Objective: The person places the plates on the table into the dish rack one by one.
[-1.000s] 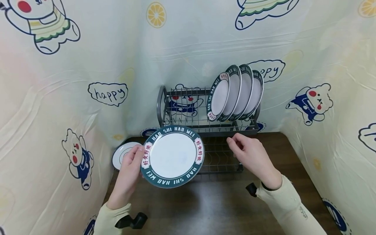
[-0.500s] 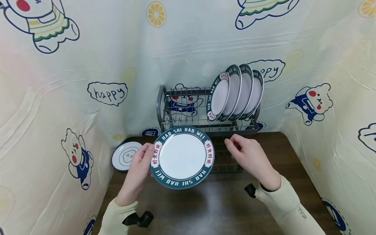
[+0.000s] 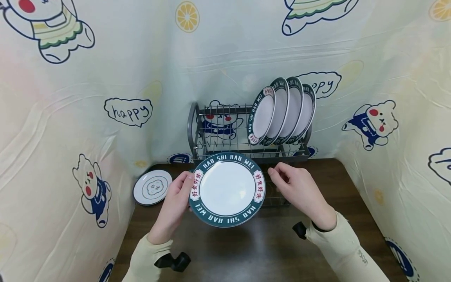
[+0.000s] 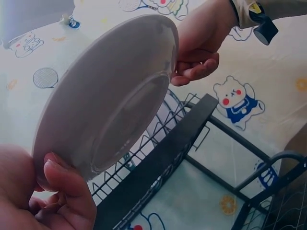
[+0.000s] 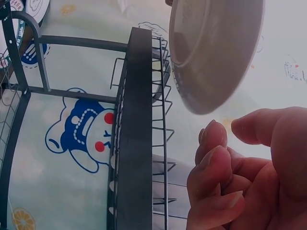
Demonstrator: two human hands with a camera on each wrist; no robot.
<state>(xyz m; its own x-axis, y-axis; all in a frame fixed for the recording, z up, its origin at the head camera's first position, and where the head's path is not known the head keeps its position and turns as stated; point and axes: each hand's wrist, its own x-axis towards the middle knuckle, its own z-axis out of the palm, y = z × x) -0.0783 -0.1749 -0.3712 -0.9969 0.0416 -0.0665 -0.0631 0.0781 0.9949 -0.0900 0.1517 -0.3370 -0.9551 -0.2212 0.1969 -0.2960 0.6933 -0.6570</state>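
My left hand point(image 3: 174, 201) pinches the left rim of a white plate point(image 3: 227, 188) with a green lettered border, thumb on the front and fingers behind. The plate hangs face toward the head camera, before the dish rack point(image 3: 251, 158). In the left wrist view its plain underside point(image 4: 115, 96) shows. My right hand point(image 3: 304, 190) hovers just off the plate's right edge with loosely curled fingers and nothing in them. The right wrist view has a gap between its thumb point(image 5: 254, 127) and fingers, the plate's edge close above.
Several green-rimmed plates point(image 3: 262, 117) stand on edge in the right half of the rack's top tier. A white plate point(image 3: 152, 188) with a small centre drawing lies at the left. Patterned cloth point(image 3: 218, 51) walls in the brown tabletop point(image 3: 232, 258).
My left hand has carried the held plate to the right, toward my right hand, uncovering more of the plate at left. My right hand has shifted slightly left.
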